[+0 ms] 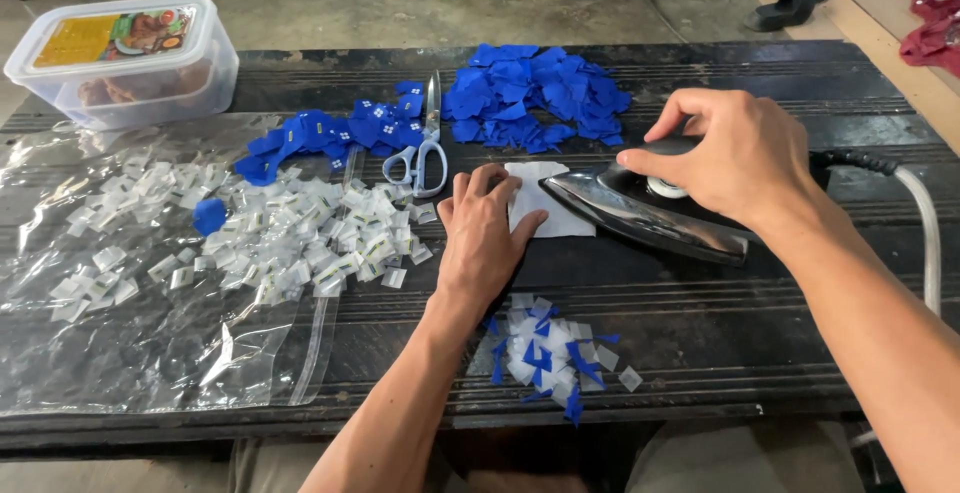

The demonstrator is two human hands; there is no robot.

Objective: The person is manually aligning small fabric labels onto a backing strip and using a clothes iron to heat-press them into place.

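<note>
Seemingly, right hand point(745, 158) fingers clamp one iron point(650, 215); left hand point(483, 238) fingers spread on one white patch point(545, 208).

The iron's point(650, 215) handle hides under the right hand point(735, 158) — its hose point(925, 223) leaves the picture's right edge, markings on small clear packets point(300, 243) unreadable.

Both bare forearms reach in from the near edge of the tabletop point(700, 333), and the iron point(650, 211) serves as landmark. The left hand point(483, 238) lies palm down just left of the iron's tip, wrist straight, fingers point(497, 191) extended and slightly spread, their ends pressing flat just beside the tip. The right hand point(728, 158) sits on top of the iron, palm down and arched, fingers curled over its upper part, thumb pointing left. The right forearm runs back from the iron toward the lower right.
</note>
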